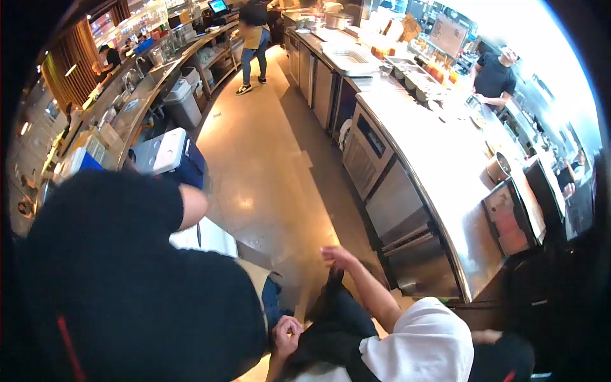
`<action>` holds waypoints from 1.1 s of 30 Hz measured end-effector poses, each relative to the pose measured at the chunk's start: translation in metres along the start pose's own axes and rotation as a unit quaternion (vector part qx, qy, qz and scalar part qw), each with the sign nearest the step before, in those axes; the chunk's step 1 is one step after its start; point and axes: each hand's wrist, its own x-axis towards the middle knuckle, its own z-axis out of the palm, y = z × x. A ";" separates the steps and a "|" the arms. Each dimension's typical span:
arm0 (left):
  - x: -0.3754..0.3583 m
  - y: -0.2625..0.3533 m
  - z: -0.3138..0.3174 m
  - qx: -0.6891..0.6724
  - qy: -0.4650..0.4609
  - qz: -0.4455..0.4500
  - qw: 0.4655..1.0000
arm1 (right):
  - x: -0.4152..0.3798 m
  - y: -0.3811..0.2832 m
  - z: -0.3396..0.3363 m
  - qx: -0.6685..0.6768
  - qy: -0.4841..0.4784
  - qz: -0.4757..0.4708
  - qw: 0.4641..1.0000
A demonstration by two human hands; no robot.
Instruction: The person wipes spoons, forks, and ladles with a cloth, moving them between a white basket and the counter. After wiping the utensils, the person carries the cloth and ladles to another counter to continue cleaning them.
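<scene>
My left hand (286, 334) is low in the view, beside the hip of a co-worker in a black shirt (153, 286). Its fingers are curled in, and no object shows in them. Bare forearm and white sleeve (428, 334) lead to my right hand (338, 257), which is held out over the floor, fingers loosely apart and nothing in them. Between the two hands are my dark-clad legs (340, 312).
A steel counter (439, 172) with a pot (498, 167) runs along the right. Left of the aisle stand a blue cooler with a white lid (172, 149) and a grey bin (182, 102). Another person (254, 44) is farther up the aisle; one (495, 79) is behind the counter.
</scene>
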 end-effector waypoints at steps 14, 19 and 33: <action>0.374 0.029 0.030 0.146 0.227 -0.125 0.955 | 0.226 -0.635 -0.204 0.275 -0.103 -0.314 0.903; 0.525 -0.071 -0.044 0.347 0.169 -0.170 0.907 | 0.313 -0.799 -0.313 0.342 0.101 -0.325 0.876; 1.271 0.011 -0.012 0.363 -0.109 0.136 0.915 | 0.389 -0.902 -0.385 0.147 0.433 -0.299 0.837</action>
